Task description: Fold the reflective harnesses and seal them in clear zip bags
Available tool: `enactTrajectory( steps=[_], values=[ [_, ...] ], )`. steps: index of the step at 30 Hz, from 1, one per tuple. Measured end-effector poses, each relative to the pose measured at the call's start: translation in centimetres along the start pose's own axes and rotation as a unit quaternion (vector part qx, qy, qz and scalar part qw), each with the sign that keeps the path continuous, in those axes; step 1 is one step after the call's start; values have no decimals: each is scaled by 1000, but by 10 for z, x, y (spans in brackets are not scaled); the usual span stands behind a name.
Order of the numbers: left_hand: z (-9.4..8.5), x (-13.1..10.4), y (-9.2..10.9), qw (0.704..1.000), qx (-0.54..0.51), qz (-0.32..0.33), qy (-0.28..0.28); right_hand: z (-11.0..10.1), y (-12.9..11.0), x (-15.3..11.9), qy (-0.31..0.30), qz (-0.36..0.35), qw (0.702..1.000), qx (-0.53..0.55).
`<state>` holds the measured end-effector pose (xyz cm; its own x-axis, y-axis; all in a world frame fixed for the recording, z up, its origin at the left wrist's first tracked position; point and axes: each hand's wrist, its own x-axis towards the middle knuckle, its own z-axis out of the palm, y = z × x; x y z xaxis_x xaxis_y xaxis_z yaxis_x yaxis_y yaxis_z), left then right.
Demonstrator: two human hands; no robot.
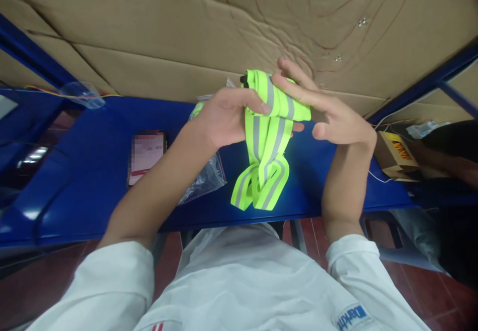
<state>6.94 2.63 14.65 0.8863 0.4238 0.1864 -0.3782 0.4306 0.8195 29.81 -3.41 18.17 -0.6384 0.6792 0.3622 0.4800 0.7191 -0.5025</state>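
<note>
A neon yellow strap with grey stripes [277, 103] is folded into a flat bundle above the blue table, its loose ends hanging in loops below. My left hand [229, 117] grips the bundle's left side, thumb on top and fingers underneath. Against the bundle's right end rests my right hand [324, 104], its fingers apart and stretched over the top. A small black piece [244, 80] sticks out at the bundle's upper left corner. Behind my left forearm lies a clear plastic bag [209, 179], with something yellow at its top partly hidden.
A phone [148, 154] lies on the blue table [93, 157] at the left. A clear plastic cup [84, 94] is at the back left, and an open cardboard box [396, 156] at the right. Cardboard [157, 37] stands behind. Another person's arm [448, 164] shows at far right.
</note>
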Motion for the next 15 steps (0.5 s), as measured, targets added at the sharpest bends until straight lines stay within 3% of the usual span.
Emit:
enactTrajectory(
  steps=[5, 9, 12, 15],
  values=[
    [2, 2, -1, 996, 37, -4, 81, 16, 7, 8, 169, 57, 983, 36],
    [3, 8, -8, 992, 49, 31, 114, 25, 16, 14, 213, 107, 971, 28],
    [1, 14, -12, 987, 39, 50, 147, 29, 15, 17, 294, 91, 951, 4],
    [-4, 15, -12, 991, 23, 38, 129, 35, 9, 21, 339, 45, 940, 10]
  ],
)
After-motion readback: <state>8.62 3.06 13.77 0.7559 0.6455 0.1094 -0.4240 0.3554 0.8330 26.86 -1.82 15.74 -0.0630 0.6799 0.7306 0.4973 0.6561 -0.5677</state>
